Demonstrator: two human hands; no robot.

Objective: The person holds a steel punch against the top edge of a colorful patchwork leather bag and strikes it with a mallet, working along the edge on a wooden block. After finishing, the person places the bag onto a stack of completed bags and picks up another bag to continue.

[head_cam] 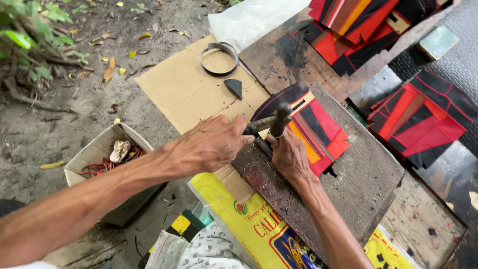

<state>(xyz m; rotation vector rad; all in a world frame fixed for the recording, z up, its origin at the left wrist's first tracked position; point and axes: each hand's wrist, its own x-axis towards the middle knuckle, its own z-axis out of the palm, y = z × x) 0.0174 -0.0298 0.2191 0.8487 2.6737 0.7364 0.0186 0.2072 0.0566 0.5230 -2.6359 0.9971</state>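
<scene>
Red and black cloth piece (318,127) lies on the stone slab (363,174) just past the right hand (289,157) gripping an upright metal punch (280,119), while the left hand (211,144) clenches a tool beside it, so a slip could hurt fingers.

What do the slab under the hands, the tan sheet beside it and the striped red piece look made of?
Slab: probably stone or concrete, grey, rough and speckled, matte. Tan sheet: corrugated cardboard by its flat brown face and creases. Striped piece: looks like thin leatherette or vinyl sheet, in smooth red, black and orange bands; uncertain. The tool gripped by the right hand, with the left hand alongside, looks like dark worn metal.
</scene>
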